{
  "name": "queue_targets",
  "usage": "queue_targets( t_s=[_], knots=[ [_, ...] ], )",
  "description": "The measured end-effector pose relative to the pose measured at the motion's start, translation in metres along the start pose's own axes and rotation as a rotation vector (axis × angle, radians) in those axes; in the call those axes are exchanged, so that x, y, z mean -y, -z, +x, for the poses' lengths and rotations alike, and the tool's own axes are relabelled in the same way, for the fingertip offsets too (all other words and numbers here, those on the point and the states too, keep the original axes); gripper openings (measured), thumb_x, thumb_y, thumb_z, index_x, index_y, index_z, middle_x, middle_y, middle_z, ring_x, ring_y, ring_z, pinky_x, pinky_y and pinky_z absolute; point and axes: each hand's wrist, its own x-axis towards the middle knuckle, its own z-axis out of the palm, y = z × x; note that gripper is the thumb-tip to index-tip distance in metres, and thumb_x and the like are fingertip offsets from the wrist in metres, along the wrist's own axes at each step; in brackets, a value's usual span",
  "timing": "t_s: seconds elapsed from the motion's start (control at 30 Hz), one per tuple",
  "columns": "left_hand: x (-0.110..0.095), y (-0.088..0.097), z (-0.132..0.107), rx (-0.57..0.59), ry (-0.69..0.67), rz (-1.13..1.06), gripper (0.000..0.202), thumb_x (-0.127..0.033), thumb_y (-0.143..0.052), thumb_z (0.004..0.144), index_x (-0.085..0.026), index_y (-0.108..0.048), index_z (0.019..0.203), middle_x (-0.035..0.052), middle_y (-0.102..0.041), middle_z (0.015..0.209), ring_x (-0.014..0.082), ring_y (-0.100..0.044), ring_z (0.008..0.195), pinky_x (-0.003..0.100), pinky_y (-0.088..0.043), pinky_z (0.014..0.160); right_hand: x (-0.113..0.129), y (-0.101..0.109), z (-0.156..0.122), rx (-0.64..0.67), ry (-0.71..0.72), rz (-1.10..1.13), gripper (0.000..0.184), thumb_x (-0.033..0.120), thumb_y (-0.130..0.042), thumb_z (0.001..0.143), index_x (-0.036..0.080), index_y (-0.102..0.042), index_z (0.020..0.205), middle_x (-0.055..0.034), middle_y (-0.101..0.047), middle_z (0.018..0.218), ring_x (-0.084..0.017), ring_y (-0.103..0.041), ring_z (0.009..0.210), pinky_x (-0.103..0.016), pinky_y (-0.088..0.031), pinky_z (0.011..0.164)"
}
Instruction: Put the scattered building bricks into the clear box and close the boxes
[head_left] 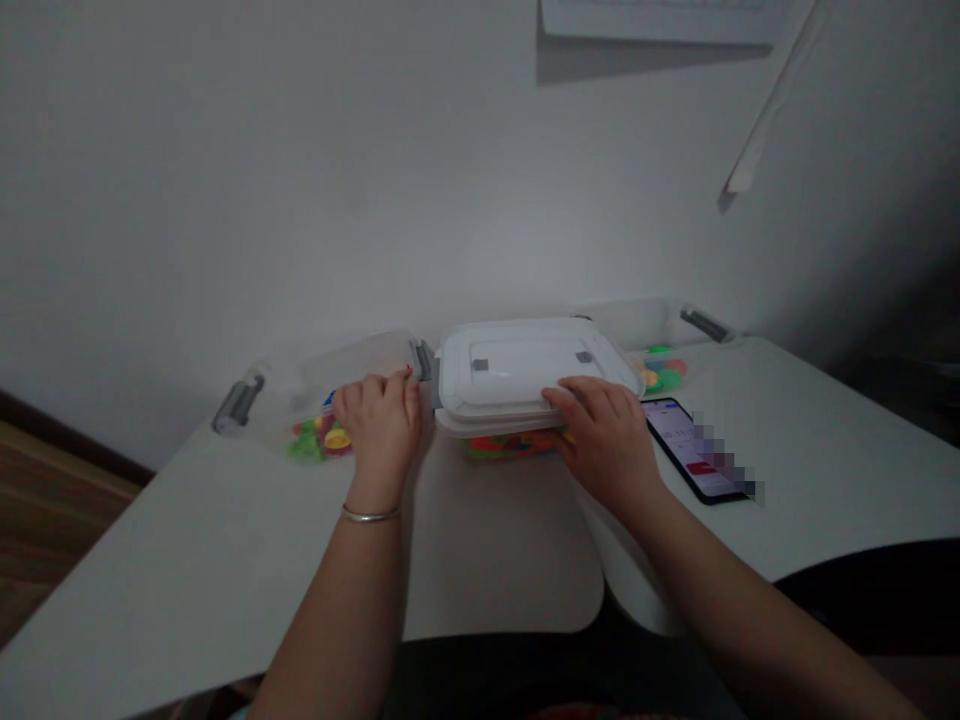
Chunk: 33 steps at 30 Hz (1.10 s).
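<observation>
My left hand is over the left clear box, its fingers bent and pressed together. A speck of red shows at its fingertips, but what they hold is hidden. Colourful plastic pieces in green, yellow and purple lie in that box beside the hand. My right hand grips the front right edge of a white lid, with fingers on top and thumb underneath. This lid covers the middle box, and red and green pieces show below its front edge.
Another clear box with green, yellow and orange pieces stands at the back right. A lit phone lies on the white table, right of my right hand. The wall rises behind the boxes.
</observation>
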Motion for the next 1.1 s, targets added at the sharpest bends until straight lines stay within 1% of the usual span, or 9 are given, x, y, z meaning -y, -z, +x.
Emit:
queue_targets(
  t_s=[0.07, 0.17, 0.23, 0.3, 0.4, 0.6, 0.8, 0.9, 1.1],
  knots=[
    [0.005, 0.002, 0.001, -0.005, 0.028, 0.037, 0.042, -0.039, -0.039, 0.098, -0.017, -0.075, 0.099, 0.0165, -0.064, 0.089, 0.0349, -0.053, 0.096, 0.057, -0.034, 0.094, 0.0, 0.002, -0.001, 0.014, -0.018, 0.002, 0.034, 0.019, -0.064, 0.088, 0.023, -0.06, 0.122, -0.0121, -0.067, 0.121, -0.03, -0.058, 0.11, -0.046, -0.043, 0.093],
    [0.011, 0.007, 0.001, -0.033, 0.054, 0.051, 0.04, -0.038, -0.04, 0.098, -0.018, -0.072, 0.084, 0.0146, -0.063, 0.085, 0.0354, -0.053, 0.1, 0.062, -0.027, 0.104, 0.001, 0.003, -0.001, 0.012, -0.046, 0.008, 0.032, 0.017, -0.061, 0.088, 0.024, -0.061, 0.12, -0.0114, -0.067, 0.119, -0.03, -0.058, 0.108, -0.046, -0.041, 0.092],
    [0.011, 0.01, 0.0, -0.041, 0.076, 0.034, 0.038, -0.037, -0.042, 0.097, -0.018, -0.07, 0.079, 0.0137, -0.063, 0.083, 0.0351, -0.053, 0.101, 0.063, -0.023, 0.108, 0.002, 0.002, 0.0, 0.006, -0.047, 0.004, 0.032, 0.019, -0.062, 0.088, 0.023, -0.061, 0.12, -0.0117, -0.067, 0.119, -0.03, -0.057, 0.108, -0.046, -0.04, 0.092],
    [0.01, 0.013, -0.001, -0.025, 0.093, 0.017, 0.037, -0.035, -0.043, 0.096, -0.018, -0.069, 0.076, 0.0136, -0.063, 0.081, 0.0343, -0.054, 0.1, 0.062, -0.023, 0.108, 0.003, -0.001, 0.002, 0.005, -0.042, -0.011, 0.033, 0.021, -0.064, 0.088, 0.022, -0.061, 0.121, -0.0118, -0.068, 0.12, -0.03, -0.057, 0.109, -0.045, -0.038, 0.093],
    [0.008, 0.015, -0.001, 0.006, 0.106, 0.029, 0.036, -0.033, -0.042, 0.095, -0.017, -0.069, 0.076, 0.0136, -0.064, 0.081, 0.0329, -0.055, 0.096, 0.058, -0.027, 0.106, 0.003, -0.009, 0.008, 0.014, -0.051, -0.032, 0.036, 0.021, -0.064, 0.088, 0.022, -0.061, 0.124, -0.0109, -0.069, 0.121, -0.029, -0.056, 0.111, -0.045, -0.036, 0.094],
    [0.005, 0.014, -0.003, 0.022, 0.115, 0.138, 0.036, -0.032, -0.042, 0.093, -0.017, -0.071, 0.079, 0.013, -0.066, 0.08, 0.0307, -0.055, 0.087, 0.05, -0.035, 0.093, -0.001, -0.03, 0.024, 0.05, -0.072, -0.035, 0.037, 0.02, -0.063, 0.088, 0.023, -0.063, 0.124, -0.0088, -0.069, 0.123, -0.027, -0.056, 0.111, -0.042, -0.033, 0.095],
    [0.006, 0.013, -0.005, 0.012, 0.104, 0.155, 0.036, -0.032, -0.043, 0.092, -0.017, -0.073, 0.078, 0.0117, -0.064, 0.077, 0.0292, -0.055, 0.084, 0.046, -0.034, 0.088, -0.01, -0.049, 0.041, 0.09, -0.067, -0.014, 0.041, 0.023, -0.066, 0.087, 0.022, -0.062, 0.128, -0.0091, -0.067, 0.127, -0.029, -0.054, 0.115, -0.042, -0.032, 0.097],
    [0.009, 0.012, -0.007, 0.015, 0.091, 0.181, 0.037, -0.033, -0.042, 0.094, -0.017, -0.074, 0.081, 0.0121, -0.066, 0.079, 0.0292, -0.056, 0.083, 0.044, -0.033, 0.085, -0.018, -0.056, 0.047, 0.108, -0.052, 0.004, 0.044, 0.026, -0.068, 0.086, 0.021, -0.061, 0.129, -0.0097, -0.066, 0.129, -0.03, -0.053, 0.116, -0.043, -0.032, 0.097],
    [0.006, 0.017, -0.009, 0.053, 0.071, 0.228, 0.044, -0.038, -0.039, 0.097, -0.016, -0.075, 0.085, 0.0139, -0.069, 0.084, 0.0307, -0.056, 0.086, 0.043, -0.03, 0.081, -0.023, -0.059, 0.051, 0.13, -0.039, 0.024, 0.047, 0.029, -0.07, 0.085, 0.021, -0.06, 0.131, -0.0106, -0.065, 0.131, -0.031, -0.053, 0.117, -0.044, -0.031, 0.099]
  ],
)
